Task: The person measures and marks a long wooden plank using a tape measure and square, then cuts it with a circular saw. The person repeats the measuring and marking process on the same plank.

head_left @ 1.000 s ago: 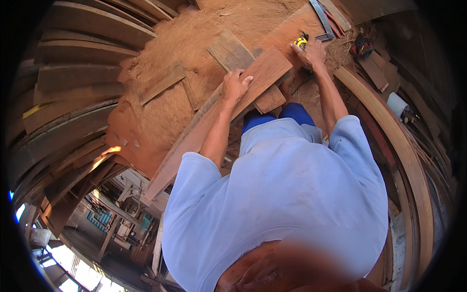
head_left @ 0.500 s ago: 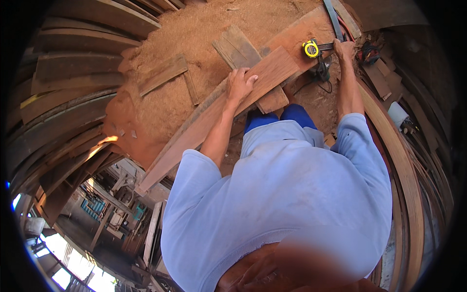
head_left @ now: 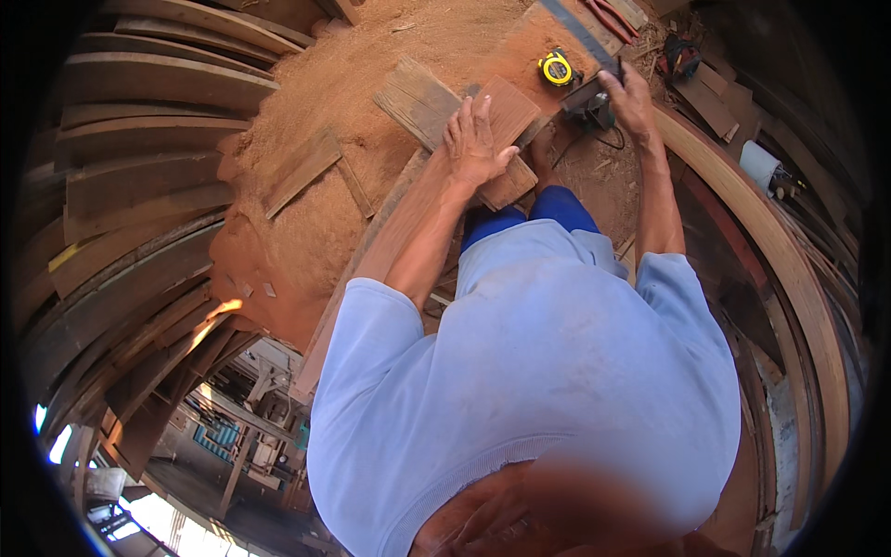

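A long reddish-brown plank (head_left: 422, 190) slants from the lower left up to the middle, resting across a weathered board (head_left: 422, 97). My left hand (head_left: 475, 144) lies over the plank near its far end, palm down, fingers stretched out. To the right, my right hand (head_left: 631, 100) is closed around a carpenter's square (head_left: 577, 35) with a long dark blade; its far tip runs out of view at the top. Whether a pencil is also between those fingers I cannot tell. Just left of the square sits a yellow-and-black tape measure (head_left: 557, 69).
Red-handled pliers (head_left: 613, 19) lie at the top right. A corded power tool (head_left: 594, 111) sits beyond my knees. Sawdust (head_left: 306, 121) covers the ground, with a loose wood offcut (head_left: 304, 174) on it. Stacked boards (head_left: 148, 139) line the left; long planks (head_left: 770, 241) curve along the right.
My left hand has flattened, fingers now extended over the plank instead of curled at its edge. The view has shifted, and the square in my right hand sits nearer the plank's end.
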Motion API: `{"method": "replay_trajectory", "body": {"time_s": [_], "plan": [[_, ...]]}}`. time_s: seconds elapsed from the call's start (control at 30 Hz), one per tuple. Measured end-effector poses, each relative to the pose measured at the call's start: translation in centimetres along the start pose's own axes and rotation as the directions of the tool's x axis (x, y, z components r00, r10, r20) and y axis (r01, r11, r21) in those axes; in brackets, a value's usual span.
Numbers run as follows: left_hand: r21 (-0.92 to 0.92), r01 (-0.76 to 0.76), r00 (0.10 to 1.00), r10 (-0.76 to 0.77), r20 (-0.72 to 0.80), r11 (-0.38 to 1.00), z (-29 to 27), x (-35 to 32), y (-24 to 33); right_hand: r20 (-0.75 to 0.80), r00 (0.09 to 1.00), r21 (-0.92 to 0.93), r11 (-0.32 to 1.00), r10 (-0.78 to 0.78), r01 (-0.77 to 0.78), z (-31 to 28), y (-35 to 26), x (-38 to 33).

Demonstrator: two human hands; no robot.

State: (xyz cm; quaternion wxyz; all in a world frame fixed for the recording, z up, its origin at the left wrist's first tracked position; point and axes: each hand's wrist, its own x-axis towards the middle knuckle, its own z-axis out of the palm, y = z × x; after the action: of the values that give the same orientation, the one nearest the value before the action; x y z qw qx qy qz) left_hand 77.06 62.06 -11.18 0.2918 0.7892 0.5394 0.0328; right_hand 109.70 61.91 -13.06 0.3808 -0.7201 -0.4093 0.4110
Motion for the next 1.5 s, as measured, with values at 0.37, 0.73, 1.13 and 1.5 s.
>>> {"method": "replay_trajectory", "body": {"time_s": [0.37,0.73,1.13,1.5], "plan": [[-0.068,-0.219,0.966,0.207,-0.155,0.973,2.9,-0.4,-1.8,0.380,0.922,0.184,0.971,0.073,-0.152,8.8,2.8,-9.0],[0.118,-0.262,0.963,0.267,-0.028,0.958,4.8,-1.5,-0.3,0.256,0.955,0.156,0.969,0.147,-0.191,11.5,2.3,-9.0],[0.144,-0.226,0.974,0.224,0.025,0.963,2.9,-0.8,-0.4,0.389,0.898,0.307,0.890,0.204,-0.336,12.8,4.3,-8.5],[0.172,-0.168,0.986,0.168,0.014,0.971,2.9,-0.4,0.0,-0.055,0.974,0.254,0.947,0.219,-0.198,1.3,5.9,2.4]]}}
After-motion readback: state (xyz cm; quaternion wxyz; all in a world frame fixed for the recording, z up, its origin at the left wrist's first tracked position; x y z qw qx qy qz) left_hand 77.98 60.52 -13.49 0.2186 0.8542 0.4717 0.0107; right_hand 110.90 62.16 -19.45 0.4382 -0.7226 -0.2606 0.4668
